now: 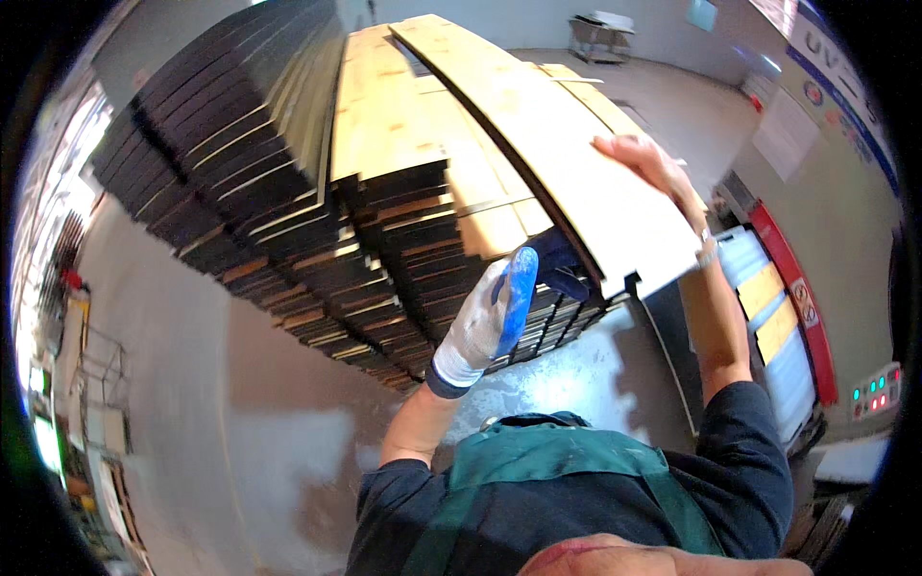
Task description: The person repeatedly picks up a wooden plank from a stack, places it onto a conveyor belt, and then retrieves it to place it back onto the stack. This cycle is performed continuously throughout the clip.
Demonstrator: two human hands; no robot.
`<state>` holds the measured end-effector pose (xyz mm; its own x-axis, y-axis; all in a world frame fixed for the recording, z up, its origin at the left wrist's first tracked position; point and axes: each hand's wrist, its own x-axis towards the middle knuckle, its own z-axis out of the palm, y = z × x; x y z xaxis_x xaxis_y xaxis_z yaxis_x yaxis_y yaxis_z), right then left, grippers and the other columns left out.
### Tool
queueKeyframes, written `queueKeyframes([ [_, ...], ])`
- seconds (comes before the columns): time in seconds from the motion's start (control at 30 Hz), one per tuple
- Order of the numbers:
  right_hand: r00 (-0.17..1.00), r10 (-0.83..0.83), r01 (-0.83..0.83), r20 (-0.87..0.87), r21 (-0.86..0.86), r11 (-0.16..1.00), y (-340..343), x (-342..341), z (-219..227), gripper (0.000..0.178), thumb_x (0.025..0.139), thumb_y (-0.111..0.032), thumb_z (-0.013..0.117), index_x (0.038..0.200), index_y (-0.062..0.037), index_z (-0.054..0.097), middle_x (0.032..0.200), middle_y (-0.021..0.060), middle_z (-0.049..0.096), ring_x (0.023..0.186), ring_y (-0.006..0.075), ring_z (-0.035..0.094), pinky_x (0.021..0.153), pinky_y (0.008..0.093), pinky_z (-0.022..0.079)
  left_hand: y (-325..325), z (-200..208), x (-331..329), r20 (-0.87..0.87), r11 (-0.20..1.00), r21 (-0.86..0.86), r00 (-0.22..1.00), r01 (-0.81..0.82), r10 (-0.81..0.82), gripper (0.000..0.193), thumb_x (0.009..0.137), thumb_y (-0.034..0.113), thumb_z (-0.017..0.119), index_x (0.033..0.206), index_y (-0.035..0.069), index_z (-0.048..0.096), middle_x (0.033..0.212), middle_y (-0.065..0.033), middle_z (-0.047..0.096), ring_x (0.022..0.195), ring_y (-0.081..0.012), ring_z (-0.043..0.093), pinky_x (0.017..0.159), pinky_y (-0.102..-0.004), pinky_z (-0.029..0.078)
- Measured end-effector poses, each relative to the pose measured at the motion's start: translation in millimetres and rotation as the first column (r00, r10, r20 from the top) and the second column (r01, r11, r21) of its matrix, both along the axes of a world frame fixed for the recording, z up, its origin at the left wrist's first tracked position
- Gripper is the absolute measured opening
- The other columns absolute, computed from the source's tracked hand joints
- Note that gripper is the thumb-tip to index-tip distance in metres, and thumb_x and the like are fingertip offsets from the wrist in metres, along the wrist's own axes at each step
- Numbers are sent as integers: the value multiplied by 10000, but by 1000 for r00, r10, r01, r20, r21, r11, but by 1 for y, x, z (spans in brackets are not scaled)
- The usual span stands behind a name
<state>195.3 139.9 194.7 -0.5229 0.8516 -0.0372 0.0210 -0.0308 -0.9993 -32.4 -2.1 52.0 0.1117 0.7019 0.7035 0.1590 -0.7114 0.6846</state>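
A long pale wooden plank [567, 125] lies tilted above the stacked boards, its notched near end toward me. My right hand [653, 168] is bare and grips the plank's right edge, with its fingers over the top face. My left hand [495, 312] wears a white glove with a blue coated palm. Its thumb stands up beside the plank's left edge, while the other fingers reach into the shadow beneath the near end and support it. Under the plank is a tall stack of boards [389, 144] with pale tops and dark ends.
Another tall stack of dark-edged boards [211, 125] rises at the left. On the right stands a machine with a red rail [792, 298], a bed carrying two pale pieces [776, 326], and a lit button panel [876, 392]. A cart [602, 36] is by the far wall.
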Motion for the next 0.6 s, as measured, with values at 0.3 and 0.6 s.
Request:
queueKeyframes([
  [0.3,822,-469,486,-323,-30,873,-151,144,-92,360,855,-179,730,1093,77,643,941,89,681,770,99,635,694,238,519,2,-6,129,-363,955,123,908,269,-209,198,974,51,535,1130,-65,572,856,-198,616,752,-344,603,691,-406,504],
  [0.6,350,-930,937,-116,29,349,-222,211,-182,328,864,-180,717,1031,92,645,917,95,676,797,109,628,707,272,517,8,-69,252,-147,603,-396,601,692,-786,449,977,206,550,1345,-27,444,1229,-176,581,1120,-285,589,958,-361,468],
])
